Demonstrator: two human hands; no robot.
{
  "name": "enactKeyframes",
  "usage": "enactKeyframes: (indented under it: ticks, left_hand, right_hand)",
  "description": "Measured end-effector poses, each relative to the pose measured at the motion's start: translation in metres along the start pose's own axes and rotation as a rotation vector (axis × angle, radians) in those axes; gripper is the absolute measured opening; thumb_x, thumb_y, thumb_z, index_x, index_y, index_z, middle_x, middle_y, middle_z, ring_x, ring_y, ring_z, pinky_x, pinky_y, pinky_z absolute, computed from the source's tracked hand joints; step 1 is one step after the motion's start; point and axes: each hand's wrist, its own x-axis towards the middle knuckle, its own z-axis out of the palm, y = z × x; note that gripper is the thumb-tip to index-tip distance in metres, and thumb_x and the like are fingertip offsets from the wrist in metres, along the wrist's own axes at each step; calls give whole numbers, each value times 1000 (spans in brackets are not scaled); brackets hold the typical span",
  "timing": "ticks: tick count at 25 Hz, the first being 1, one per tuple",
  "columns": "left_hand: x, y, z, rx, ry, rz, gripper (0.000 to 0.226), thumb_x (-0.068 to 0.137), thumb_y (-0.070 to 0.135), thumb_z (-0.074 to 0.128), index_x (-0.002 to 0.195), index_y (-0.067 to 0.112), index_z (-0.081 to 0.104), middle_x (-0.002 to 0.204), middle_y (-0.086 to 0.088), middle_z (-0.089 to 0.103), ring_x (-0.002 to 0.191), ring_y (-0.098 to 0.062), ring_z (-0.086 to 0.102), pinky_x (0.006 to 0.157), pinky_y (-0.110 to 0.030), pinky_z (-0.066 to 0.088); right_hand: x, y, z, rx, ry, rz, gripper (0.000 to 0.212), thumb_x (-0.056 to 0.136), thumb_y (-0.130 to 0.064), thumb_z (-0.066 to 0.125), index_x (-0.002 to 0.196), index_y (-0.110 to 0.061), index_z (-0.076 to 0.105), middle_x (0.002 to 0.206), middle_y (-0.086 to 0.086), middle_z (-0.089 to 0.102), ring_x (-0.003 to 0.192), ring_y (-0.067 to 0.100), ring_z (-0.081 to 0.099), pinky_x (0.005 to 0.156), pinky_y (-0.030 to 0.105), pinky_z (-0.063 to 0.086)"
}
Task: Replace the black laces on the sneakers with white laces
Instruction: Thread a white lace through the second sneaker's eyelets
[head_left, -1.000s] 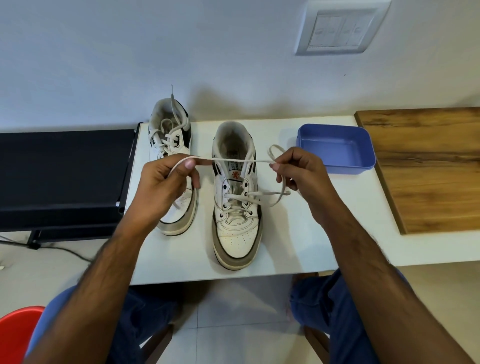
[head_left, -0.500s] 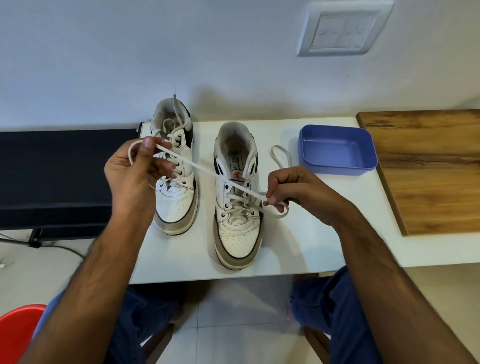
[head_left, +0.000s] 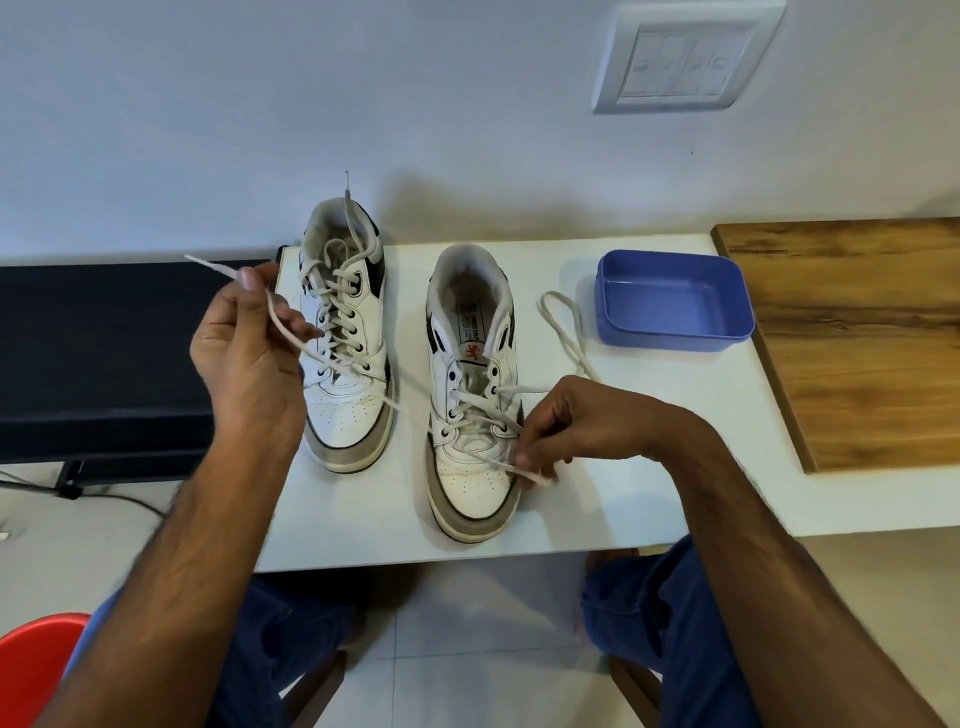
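A white table (head_left: 649, 499) stands against the wall, with a wooden board (head_left: 857, 332) at its right end and a black bench (head_left: 104, 353) beside it on the left. Two white sneakers sit on the table, toes toward the person: the left sneaker (head_left: 345, 343) is fully laced in white, and the right sneaker (head_left: 472, 395) is laced only through its lower eyelets. A blue tray (head_left: 675, 301) lies to the right of it. The left hand (head_left: 249, 353), raised over the table's left edge, pinches one end of the white lace (head_left: 400, 387). The right hand (head_left: 576, 426), by the right sneaker's toe, pinches the lace low down; a loose loop lies near the tray.
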Motion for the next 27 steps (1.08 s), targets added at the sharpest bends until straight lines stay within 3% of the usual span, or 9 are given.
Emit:
enactKeyframes:
  ticks: [3,5,7,10,15,18,22,25,27]
  left_hand:
    - [-12,-1,12,348,-271,85,16,103,20,58,96,14,71,74,0,67,49,-13,52,58,-30,54]
    - [-23,-5,20,555,-513,130,16,99,18,59,91,21,73,86,-13,71,53,-18,61,59,-30,54]
    - [-31,-14,22,680,-705,161,13,96,16,62,94,18,75,88,-13,68,59,-20,66,59,-32,55]
    - [-37,-25,24,859,-736,325,15,94,13,66,106,17,75,85,0,62,62,-13,63,60,-25,50]
    - [-37,-27,25,1020,-630,522,24,94,15,71,118,14,76,81,3,52,74,-6,53,66,-16,40]
    - [-39,-31,28,1044,-636,543,22,92,20,73,113,15,77,81,5,50,75,-3,52,65,-14,39]
    - [-46,-42,30,1194,-648,529,21,94,32,70,112,23,78,89,6,51,76,-10,54,57,-25,42]
    - [-50,-49,32,1261,-588,501,20,93,37,71,108,27,78,94,7,50,78,-9,54,53,-18,35]
    - [-52,-52,35,1295,-581,491,19,92,39,71,105,27,77,96,9,48,76,-8,53,53,-16,33]
  right_hand:
    - [0,-9,0,28,167,-25,26,98,-28,65,94,-7,80,84,5,79,75,16,71,62,25,48]
    - [4,-14,1,71,420,-81,30,98,-29,66,83,-7,78,72,2,76,64,12,67,57,24,45]
    - [14,-15,6,89,709,-133,27,93,-32,72,76,-10,74,63,-1,69,60,7,60,59,25,44]
    - [27,-17,17,66,949,-126,20,83,-33,83,81,-22,66,68,-7,65,62,3,57,59,22,46]
    - [39,-20,35,-24,954,52,38,75,-54,82,88,-29,56,82,-11,66,70,5,60,63,31,51]
    - [44,-21,39,-91,969,123,38,73,-51,82,88,-28,56,85,-12,64,76,6,60,68,34,54]
    - [39,-19,33,-3,954,117,28,75,-39,83,88,-24,64,81,-12,67,74,3,62,62,21,48]
    - [35,-15,27,50,922,108,24,75,-35,84,88,-23,68,78,-11,69,73,2,64,58,10,46]
    - [35,-13,26,59,911,75,22,76,-31,83,88,-21,68,78,-9,70,75,5,65,60,13,49]
